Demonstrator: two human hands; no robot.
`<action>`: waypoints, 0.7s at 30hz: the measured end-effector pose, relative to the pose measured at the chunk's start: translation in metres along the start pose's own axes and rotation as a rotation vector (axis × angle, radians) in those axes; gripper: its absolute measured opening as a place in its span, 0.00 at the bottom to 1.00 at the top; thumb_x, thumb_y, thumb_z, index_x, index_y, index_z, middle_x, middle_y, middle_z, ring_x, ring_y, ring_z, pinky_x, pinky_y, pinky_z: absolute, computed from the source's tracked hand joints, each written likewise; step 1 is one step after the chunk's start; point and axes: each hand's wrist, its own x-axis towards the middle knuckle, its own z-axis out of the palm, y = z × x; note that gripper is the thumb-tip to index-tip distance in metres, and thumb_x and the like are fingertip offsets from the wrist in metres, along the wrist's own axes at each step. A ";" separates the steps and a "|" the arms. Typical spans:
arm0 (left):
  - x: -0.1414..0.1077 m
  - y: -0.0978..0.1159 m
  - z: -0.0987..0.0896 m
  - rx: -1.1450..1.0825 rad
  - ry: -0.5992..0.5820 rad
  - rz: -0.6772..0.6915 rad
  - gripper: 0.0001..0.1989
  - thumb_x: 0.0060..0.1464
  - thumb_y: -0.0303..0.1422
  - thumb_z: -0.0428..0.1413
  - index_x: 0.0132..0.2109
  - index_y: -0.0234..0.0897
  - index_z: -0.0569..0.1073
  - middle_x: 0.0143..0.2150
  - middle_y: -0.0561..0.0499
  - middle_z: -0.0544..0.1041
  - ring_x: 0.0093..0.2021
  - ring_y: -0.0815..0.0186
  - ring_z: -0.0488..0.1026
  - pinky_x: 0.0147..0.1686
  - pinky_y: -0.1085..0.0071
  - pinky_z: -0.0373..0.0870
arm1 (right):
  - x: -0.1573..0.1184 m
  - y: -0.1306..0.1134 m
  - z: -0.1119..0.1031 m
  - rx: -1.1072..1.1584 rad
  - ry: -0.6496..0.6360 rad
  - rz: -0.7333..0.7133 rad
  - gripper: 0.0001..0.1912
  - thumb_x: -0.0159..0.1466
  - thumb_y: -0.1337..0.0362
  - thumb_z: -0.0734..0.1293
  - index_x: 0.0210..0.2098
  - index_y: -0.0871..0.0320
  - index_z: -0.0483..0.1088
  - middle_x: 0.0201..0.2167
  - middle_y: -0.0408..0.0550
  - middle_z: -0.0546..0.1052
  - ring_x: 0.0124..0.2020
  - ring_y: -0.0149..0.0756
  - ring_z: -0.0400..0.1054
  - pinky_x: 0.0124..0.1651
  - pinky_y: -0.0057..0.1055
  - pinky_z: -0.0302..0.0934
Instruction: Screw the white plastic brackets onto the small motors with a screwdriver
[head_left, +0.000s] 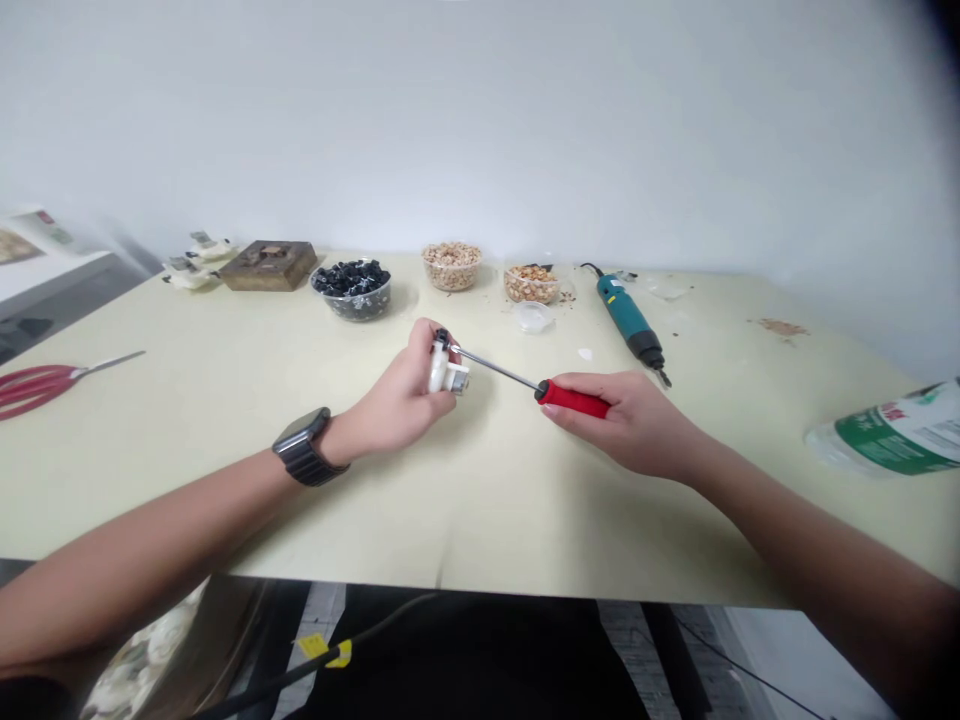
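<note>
My left hand [409, 400], with a dark watch on the wrist, grips a small white plastic part [439, 368] that has a black piece at its top and a grey metal piece at its lower right. In my right hand [637, 415] is a screwdriver with a red handle [576, 398]. Its metal shaft points left and upward, and the tip is at the black piece by my left fingers. Whether the tip sits on a screw is too small to tell. Both hands are above the pale yellow table [480, 520].
Along the back stand a tub of black parts [352, 290], two tubs of small brownish pieces [451, 268] and a brown block [270, 266] beside white parts [191, 272]. A teal power tool [628, 318] lies right, red scissors [45, 387] left, a bottle [896, 435] far right.
</note>
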 end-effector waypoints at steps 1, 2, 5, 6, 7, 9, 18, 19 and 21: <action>0.000 0.002 -0.001 0.009 0.008 0.019 0.21 0.51 0.25 0.57 0.49 0.40 0.58 0.44 0.50 0.68 0.39 0.64 0.66 0.41 0.63 0.64 | 0.000 0.000 0.000 0.014 0.003 0.004 0.17 0.72 0.48 0.65 0.40 0.54 0.78 0.33 0.44 0.79 0.32 0.34 0.69 0.34 0.31 0.61; 0.000 0.003 -0.001 0.014 0.008 0.028 0.21 0.51 0.25 0.57 0.49 0.40 0.59 0.44 0.50 0.68 0.39 0.64 0.66 0.42 0.63 0.64 | 0.000 -0.001 -0.001 0.015 0.002 0.004 0.18 0.72 0.47 0.66 0.40 0.54 0.78 0.34 0.44 0.79 0.32 0.34 0.70 0.35 0.31 0.62; 0.002 0.003 -0.003 0.013 -0.022 0.026 0.20 0.52 0.25 0.57 0.49 0.40 0.59 0.45 0.50 0.69 0.40 0.63 0.68 0.42 0.62 0.65 | 0.000 0.001 -0.005 -0.021 -0.027 0.018 0.16 0.70 0.47 0.68 0.41 0.53 0.77 0.35 0.45 0.79 0.33 0.35 0.70 0.34 0.31 0.62; 0.002 0.002 -0.003 0.002 -0.028 0.020 0.20 0.52 0.25 0.57 0.49 0.40 0.59 0.46 0.49 0.69 0.41 0.62 0.68 0.43 0.62 0.65 | 0.000 0.002 -0.007 -0.031 -0.029 0.026 0.16 0.68 0.48 0.69 0.42 0.53 0.76 0.36 0.45 0.80 0.33 0.35 0.71 0.34 0.31 0.63; 0.003 0.001 -0.003 -0.015 -0.033 0.008 0.20 0.52 0.26 0.58 0.49 0.40 0.59 0.47 0.49 0.69 0.42 0.62 0.69 0.43 0.61 0.66 | 0.000 0.003 -0.008 -0.039 -0.021 0.037 0.15 0.67 0.48 0.71 0.42 0.53 0.75 0.37 0.45 0.80 0.33 0.35 0.71 0.33 0.31 0.63; 0.004 -0.002 -0.004 -0.062 -0.041 -0.027 0.21 0.51 0.26 0.58 0.49 0.40 0.59 0.48 0.48 0.70 0.44 0.61 0.70 0.44 0.61 0.67 | 0.000 0.005 -0.010 -0.051 0.023 0.059 0.15 0.64 0.50 0.73 0.42 0.53 0.73 0.38 0.44 0.80 0.32 0.35 0.71 0.32 0.30 0.64; 0.005 -0.006 0.000 -0.230 -0.041 -0.129 0.22 0.49 0.27 0.60 0.49 0.40 0.60 0.48 0.49 0.70 0.43 0.63 0.70 0.41 0.64 0.68 | -0.004 0.013 -0.005 -0.568 0.347 -0.260 0.14 0.74 0.55 0.63 0.50 0.52 0.77 0.43 0.46 0.82 0.37 0.38 0.76 0.31 0.32 0.59; 0.005 -0.006 0.000 -0.228 -0.038 -0.137 0.22 0.49 0.26 0.60 0.49 0.40 0.60 0.48 0.49 0.70 0.42 0.63 0.70 0.41 0.64 0.68 | -0.005 0.013 -0.003 -0.622 0.379 -0.288 0.13 0.74 0.56 0.64 0.50 0.53 0.77 0.42 0.45 0.83 0.36 0.37 0.76 0.29 0.32 0.58; 0.004 -0.006 0.000 -0.215 -0.039 -0.147 0.22 0.49 0.26 0.60 0.49 0.40 0.60 0.48 0.49 0.70 0.42 0.64 0.69 0.41 0.63 0.67 | -0.007 0.011 -0.001 -0.677 0.421 -0.327 0.11 0.74 0.57 0.65 0.48 0.55 0.76 0.41 0.44 0.83 0.34 0.35 0.75 0.29 0.32 0.57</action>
